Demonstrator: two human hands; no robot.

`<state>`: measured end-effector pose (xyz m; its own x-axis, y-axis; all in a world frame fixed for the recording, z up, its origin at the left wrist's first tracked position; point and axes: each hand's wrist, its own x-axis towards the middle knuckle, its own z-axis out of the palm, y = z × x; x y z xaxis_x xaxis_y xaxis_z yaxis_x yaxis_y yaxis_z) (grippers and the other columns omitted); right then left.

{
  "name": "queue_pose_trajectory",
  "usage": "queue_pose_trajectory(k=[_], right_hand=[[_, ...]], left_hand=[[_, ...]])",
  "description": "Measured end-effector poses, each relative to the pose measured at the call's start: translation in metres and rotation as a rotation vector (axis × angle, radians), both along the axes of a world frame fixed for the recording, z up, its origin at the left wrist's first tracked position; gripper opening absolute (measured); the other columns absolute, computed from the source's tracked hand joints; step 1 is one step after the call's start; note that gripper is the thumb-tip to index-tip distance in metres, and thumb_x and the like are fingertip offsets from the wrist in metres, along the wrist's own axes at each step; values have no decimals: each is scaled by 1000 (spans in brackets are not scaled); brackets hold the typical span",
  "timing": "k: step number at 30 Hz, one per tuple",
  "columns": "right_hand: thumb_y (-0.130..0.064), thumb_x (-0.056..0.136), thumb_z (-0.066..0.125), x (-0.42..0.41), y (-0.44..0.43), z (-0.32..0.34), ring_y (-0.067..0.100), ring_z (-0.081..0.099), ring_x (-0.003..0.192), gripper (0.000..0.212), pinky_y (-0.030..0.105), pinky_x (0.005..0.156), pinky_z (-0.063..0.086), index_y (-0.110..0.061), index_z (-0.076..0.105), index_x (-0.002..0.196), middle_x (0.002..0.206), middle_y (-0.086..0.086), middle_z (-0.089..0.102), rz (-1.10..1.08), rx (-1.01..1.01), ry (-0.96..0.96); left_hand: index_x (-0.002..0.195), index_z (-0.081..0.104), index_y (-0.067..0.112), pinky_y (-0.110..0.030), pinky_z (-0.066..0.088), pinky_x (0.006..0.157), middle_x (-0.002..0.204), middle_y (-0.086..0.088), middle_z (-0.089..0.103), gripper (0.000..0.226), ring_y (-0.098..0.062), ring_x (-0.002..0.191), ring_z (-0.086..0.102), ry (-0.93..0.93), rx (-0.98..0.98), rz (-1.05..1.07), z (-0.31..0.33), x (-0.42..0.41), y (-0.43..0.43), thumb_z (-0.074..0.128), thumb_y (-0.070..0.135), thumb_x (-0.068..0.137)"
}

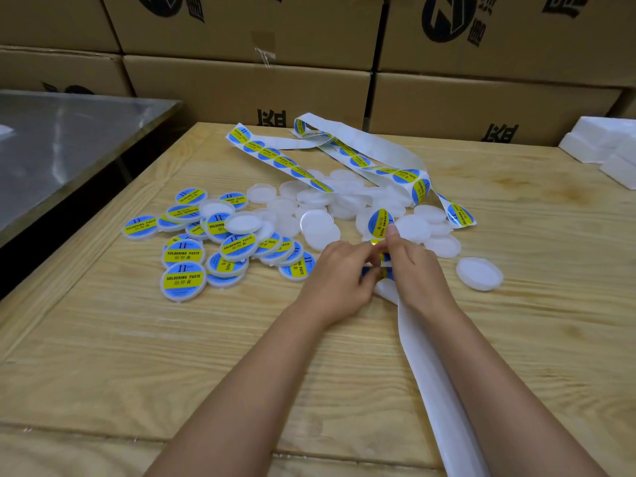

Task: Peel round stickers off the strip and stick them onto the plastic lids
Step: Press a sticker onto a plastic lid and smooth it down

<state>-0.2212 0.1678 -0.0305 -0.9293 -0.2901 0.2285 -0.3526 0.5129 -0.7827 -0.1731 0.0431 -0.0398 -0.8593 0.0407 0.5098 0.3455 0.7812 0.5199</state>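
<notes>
Our left hand (339, 270) curls its fingers round the long white paper strip (433, 373) near the middle of the pale wooden table (172, 356), pinching it just beside our right hand (414, 270). The right hand grips the same strip, and one of its fingertips (392, 231) is raised against the lower edge of a round blue-and-yellow sticker (379, 222), which stands up, slightly curled, just beyond both hands.

From our hands the bare strip runs back toward us along the inside of our right forearm. Beyond them, its sticker-bearing length (275, 156) loops over a heap of plain translucent white plastic lids (316, 225). To the left lies a pile of labelled lids (184, 280), many overlapping. One plain lid (479, 273) sits apart on the right.

Brown cardboard boxes (247, 87) are stacked behind the table, a grey steel tabletop (69, 139) stands at the left, and white foam blocks (605, 146) rest at the far right.
</notes>
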Motion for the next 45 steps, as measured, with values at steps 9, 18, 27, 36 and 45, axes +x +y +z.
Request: queue_pose_trajectory(k=[9, 18, 27, 36, 45], right_hand=[[-47, 99, 28, 4, 1, 0, 29, 53, 85, 52, 39, 76, 41, -10, 60, 81, 80, 4, 64, -69, -38, 39], [-20, 87, 65, 7, -3, 7, 10, 55, 105, 13, 34, 96, 43, -12, 68, 98, 99, -10, 62, -43, -167, 108], [-16, 84, 69, 4, -1, 8, 10, 57, 101, 24, 15, 86, 39, -35, 60, 73, 90, -20, 60, -36, -289, 103], [-10, 89, 61, 8, -8, 12, 6, 53, 65, 22, 23, 66, 45, -25, 56, 73, 69, -12, 57, -11, -465, 36], [-2, 87, 56, 10, -14, -1, 10, 55, 71, 34, 31, 65, 48, -34, 53, 97, 88, -14, 66, 165, -405, -14]], left_hand=[[72, 57, 19, -23, 46, 68, 69, 5, 59, 25, -8, 66, 55, -93, 790, 138, 9, -3, -11, 62, -3, 82], [78, 57, 10, -20, 54, 66, 75, -3, 61, 20, -2, 65, 62, -60, 1101, 91, 15, -3, -18, 59, -9, 85], [98, 66, 21, -23, 51, 78, 89, 11, 68, 22, -2, 70, 60, -73, 721, 152, 9, -1, -19, 65, 4, 83], [88, 63, 15, -32, 31, 90, 97, 3, 61, 32, -21, 95, 53, -152, -195, 178, 6, 7, -38, 49, 29, 63], [87, 62, 10, -29, 31, 95, 80, -3, 67, 11, -25, 80, 57, -23, -228, 53, 5, 4, -44, 57, 19, 84]])
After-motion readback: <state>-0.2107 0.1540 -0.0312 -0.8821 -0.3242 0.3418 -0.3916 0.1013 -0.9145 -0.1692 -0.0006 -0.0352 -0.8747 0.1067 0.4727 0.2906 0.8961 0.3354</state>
